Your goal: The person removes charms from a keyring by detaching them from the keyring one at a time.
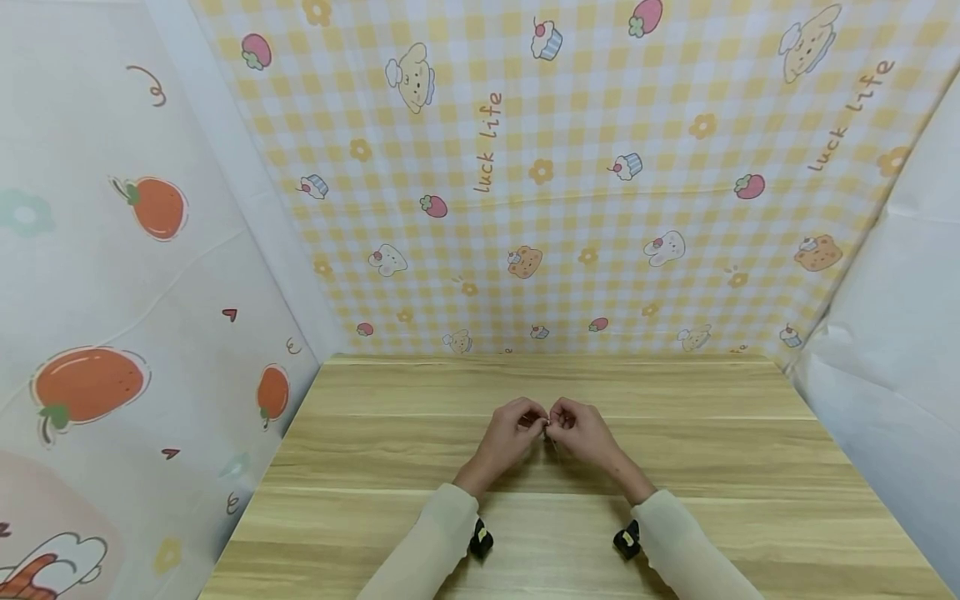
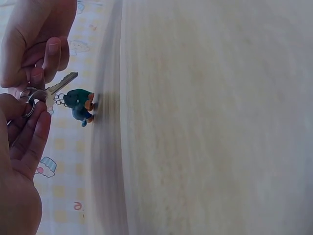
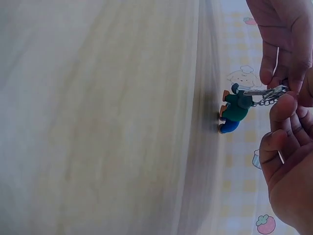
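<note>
Over the table, both hands meet fingertip to fingertip. My left hand (image 1: 512, 432) pinches a small metal key ring (image 2: 30, 96) between thumb and fingers. The right hand (image 1: 587, 429) pinches at the same ring from the other side, its fingertips partly hiding it. A silver key (image 2: 64, 82) is at the ring, its toothed blade sticking out. From a short chain (image 3: 264, 103) hangs a small green and blue figurine (image 3: 235, 108) with orange feet, close to the tabletop. In the head view the hands mostly cover these things.
The wood-grain table (image 1: 390, 450) spreads around the hands. Behind it stands a yellow checked cloth wall (image 1: 570, 217), with a white printed sheet (image 1: 195, 283) on the left and a plain white sheet (image 1: 885, 333) on the right. Black wrist cameras (image 1: 482, 540) sit below the sleeves.
</note>
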A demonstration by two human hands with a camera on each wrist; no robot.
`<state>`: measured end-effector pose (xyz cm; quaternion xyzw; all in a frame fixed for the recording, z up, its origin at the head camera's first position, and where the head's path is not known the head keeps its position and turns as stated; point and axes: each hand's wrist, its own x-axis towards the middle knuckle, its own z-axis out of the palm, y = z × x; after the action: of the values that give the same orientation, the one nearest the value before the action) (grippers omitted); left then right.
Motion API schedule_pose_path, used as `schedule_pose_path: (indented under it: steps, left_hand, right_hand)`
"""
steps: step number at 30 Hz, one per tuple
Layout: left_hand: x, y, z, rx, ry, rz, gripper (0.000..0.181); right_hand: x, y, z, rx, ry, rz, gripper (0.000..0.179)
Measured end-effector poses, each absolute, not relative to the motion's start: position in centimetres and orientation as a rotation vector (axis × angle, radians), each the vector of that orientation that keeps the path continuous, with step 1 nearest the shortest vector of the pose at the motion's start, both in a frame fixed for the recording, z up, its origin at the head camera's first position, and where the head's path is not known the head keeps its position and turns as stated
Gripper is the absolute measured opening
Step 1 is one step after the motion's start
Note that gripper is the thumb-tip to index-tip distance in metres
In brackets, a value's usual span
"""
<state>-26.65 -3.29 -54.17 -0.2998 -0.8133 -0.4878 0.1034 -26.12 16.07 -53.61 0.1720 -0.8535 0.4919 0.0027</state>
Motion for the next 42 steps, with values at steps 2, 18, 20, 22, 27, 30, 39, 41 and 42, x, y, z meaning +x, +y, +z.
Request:
schedule_pose_path:
  steps: [2, 18, 20, 22, 27, 30, 39, 41, 42]
  left_hand:
    - [-26.69, -3.31, -54.13, -0.911, -2.397, -1.412, 0.005]
    - [-26.83, -3.59, -54.79, -0.824, -2.444, -1.453, 0.006]
    - [-26.82, -3.64, -54.74, -0.829, -2.436, -1.469, 0.005]
    - [-26.80, -3.68, -54.69, -0.838, -2.428, -1.484, 0.005]
    - [-26.76, -3.70, -54.67, -0.853, -2.419, -1.500, 0.005]
    - [-26.80, -3.74, -54.76, -0.842, -2.426, -1.486, 0.006]
    - [-27.02, -3.89, -54.73, -0.800, -2.454, -1.437, 0.009]
    - [-27.05, -3.92, -54.70, -0.810, -2.452, -1.431, 0.009]
    - [-27.04, -3.93, -54.68, -0.817, -2.448, -1.428, 0.009]
  right_hand:
    - [-26.11, 16.08, -53.65, 0.518, -2.680, 1.566, 0.005]
    - [-26.67, 16.50, -53.77, 0.542, -2.618, 1.631, 0.009]
    - [-26.73, 16.53, -53.72, 0.575, -2.603, 1.587, 0.015]
    - [-26.76, 16.55, -53.70, 0.612, -2.600, 1.531, 0.019]
    - [-26.75, 16.58, -53.77, 0.645, -2.614, 1.449, 0.014]
    - [-26.77, 16.64, -53.94, 0.619, -2.620, 1.418, 0.011]
    - [-26.44, 16.52, -53.75, 0.565, -2.579, 1.311, 0.007]
    - [-26.38, 16.49, -53.68, 0.531, -2.579, 1.301, 0.007]
    - [-26.33, 16.50, -53.63, 0.510, -2.578, 1.304, 0.008]
